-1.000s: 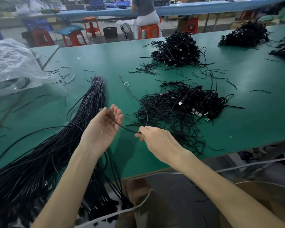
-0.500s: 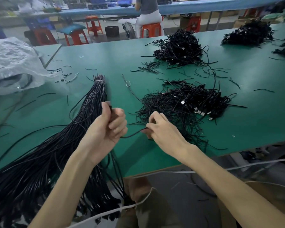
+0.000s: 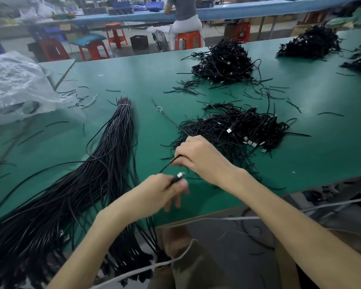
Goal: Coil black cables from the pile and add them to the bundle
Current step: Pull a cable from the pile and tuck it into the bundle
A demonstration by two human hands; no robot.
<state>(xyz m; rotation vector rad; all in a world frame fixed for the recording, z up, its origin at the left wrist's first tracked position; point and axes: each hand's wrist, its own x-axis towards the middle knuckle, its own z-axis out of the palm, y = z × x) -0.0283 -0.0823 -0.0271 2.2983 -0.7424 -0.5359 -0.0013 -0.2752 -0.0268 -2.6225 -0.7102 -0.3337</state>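
Left hand, now lower toward the table's front edge, pinches the plug of a cable; right hand pinches it beside the pile. The slack between them has shortened: coiling seems under way. The bundle lies at left.
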